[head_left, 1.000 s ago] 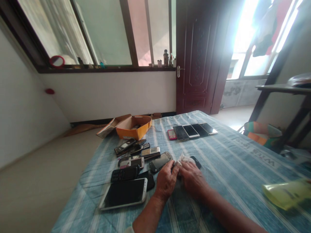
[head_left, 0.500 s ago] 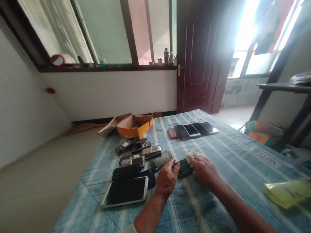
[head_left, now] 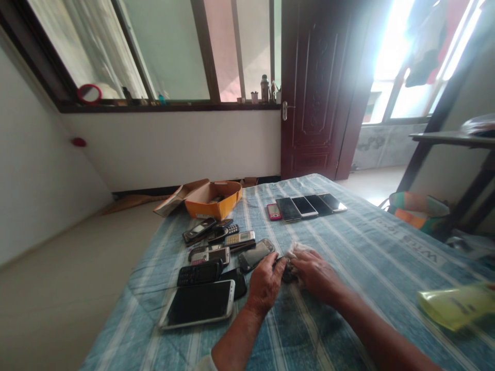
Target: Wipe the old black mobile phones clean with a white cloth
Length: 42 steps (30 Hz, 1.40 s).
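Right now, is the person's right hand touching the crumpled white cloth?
Touching. The head view shows it: the right hand presses directly over the crumpled white cloth, with no gap visible between them.

Wall, wht; window above, dk-framed; door, dk red-brn, metal hdl at L; floor, pale; shelf, dk, far R; 2nd window, upper R, v. bright w/ daylight.

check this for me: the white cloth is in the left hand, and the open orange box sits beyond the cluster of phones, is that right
Not quite: the head view shows the white cloth in the right hand, not the left hand, which holds a dark phone. The open orange box does sit beyond the cluster of phones.
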Available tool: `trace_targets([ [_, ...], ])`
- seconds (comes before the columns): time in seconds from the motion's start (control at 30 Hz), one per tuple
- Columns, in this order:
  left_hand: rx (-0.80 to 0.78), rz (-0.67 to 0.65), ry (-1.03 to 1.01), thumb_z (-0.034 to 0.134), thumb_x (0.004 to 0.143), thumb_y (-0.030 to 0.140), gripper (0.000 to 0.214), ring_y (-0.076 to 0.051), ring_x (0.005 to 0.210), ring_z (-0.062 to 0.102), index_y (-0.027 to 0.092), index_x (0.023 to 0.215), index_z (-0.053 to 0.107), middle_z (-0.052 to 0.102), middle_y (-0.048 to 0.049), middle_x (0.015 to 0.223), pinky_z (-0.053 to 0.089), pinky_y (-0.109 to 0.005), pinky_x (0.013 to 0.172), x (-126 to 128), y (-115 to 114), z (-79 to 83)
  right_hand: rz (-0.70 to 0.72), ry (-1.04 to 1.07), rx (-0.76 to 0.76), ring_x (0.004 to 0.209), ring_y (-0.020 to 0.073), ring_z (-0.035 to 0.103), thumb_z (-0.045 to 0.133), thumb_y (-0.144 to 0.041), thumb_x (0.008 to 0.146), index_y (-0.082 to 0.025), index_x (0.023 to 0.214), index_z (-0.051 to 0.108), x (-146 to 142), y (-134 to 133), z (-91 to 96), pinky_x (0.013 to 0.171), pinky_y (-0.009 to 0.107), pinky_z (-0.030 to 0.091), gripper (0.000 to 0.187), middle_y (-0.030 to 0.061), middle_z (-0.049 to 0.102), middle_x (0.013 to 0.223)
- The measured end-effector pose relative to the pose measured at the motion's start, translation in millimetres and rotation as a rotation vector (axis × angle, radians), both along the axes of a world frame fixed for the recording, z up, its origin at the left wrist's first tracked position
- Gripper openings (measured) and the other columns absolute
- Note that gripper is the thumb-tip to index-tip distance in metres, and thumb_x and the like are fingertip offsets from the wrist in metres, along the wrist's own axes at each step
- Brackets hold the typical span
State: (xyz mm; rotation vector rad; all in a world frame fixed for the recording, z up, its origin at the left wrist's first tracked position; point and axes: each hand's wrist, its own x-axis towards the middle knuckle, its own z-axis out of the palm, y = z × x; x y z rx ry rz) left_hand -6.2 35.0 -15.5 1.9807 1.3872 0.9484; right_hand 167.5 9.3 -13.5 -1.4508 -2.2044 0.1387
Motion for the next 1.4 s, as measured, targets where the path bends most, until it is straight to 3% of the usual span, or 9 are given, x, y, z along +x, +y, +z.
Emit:
trace_targets([
  [0.27, 0.047, -0.031, -0.008, 0.04, 0.091, 0.048, 0.038, -0.021, 0.098, 0.066, 0.021, 0.099, 0.066, 0.072, -0.0066, 0.103, 0.048, -0.03, 0.089, 0.4, -0.4, 2.0, 0.071, 0.043, -0.001, 0.11, 0.0188, 0.056, 0.045, -0.015, 0.091, -0.031, 0.114, 0.065, -16.6, 1.0, 2.7, 0.101, 0.036, 0.034, 0.035, 0.0034, 0.067, 0.112],
  [0.7, -0.012, -0.009, -0.023, 0.042, 0.089, 0.048, 0.047, -0.023, 0.108, 0.063, 0.015, 0.113, 0.064, 0.069, -0.012, 0.114, 0.045, -0.03, 0.096, -0.4, 0.4, 1.1, -0.073, -0.011, -0.067, 0.119, 0.0222, 0.053, 0.044, -0.014, 0.086, -0.024, 0.111, 0.069, 36.9, 17.6, -6.1, 0.101, 0.036, 0.036, 0.036, 0.0052, 0.064, 0.123],
  [0.93, 0.0, -0.005, 0.002, 0.042, 0.089, 0.05, 0.049, -0.023, 0.108, 0.063, 0.015, 0.114, 0.064, 0.069, -0.0119, 0.114, 0.045, -0.03, 0.096, 0.0, 1.4, -2.6, -0.023, -0.043, -0.031, 0.112, 0.0218, 0.055, 0.046, -0.016, 0.089, -0.024, 0.105, 0.07, 15.1, 4.1, 4.7, 0.099, 0.036, 0.037, 0.03, 0.0062, 0.066, 0.118],
  [1.17, 0.007, -0.025, -0.007, 0.042, 0.09, 0.046, 0.04, -0.022, 0.107, 0.064, 0.019, 0.11, 0.063, 0.07, -0.0088, 0.112, 0.046, -0.03, 0.094, -0.3, 0.8, -0.9, 0.102, -0.014, 0.025, 0.109, 0.0195, 0.056, 0.048, -0.018, 0.091, -0.03, 0.111, 0.067, -12.8, -0.9, 1.7, 0.1, 0.036, 0.035, 0.03, 0.0036, 0.067, 0.114],
  [1.4, 0.012, -0.015, -0.01, 0.043, 0.09, 0.044, 0.04, -0.022, 0.106, 0.064, 0.016, 0.11, 0.064, 0.07, -0.0103, 0.111, 0.047, -0.031, 0.094, -0.3, -0.5, 3.1, 0.096, -0.016, 0.003, 0.107, 0.0194, 0.056, 0.05, -0.02, 0.091, -0.031, 0.111, 0.067, -13.7, -1.6, 6.5, 0.1, 0.037, 0.034, 0.029, 0.003, 0.067, 0.113],
])
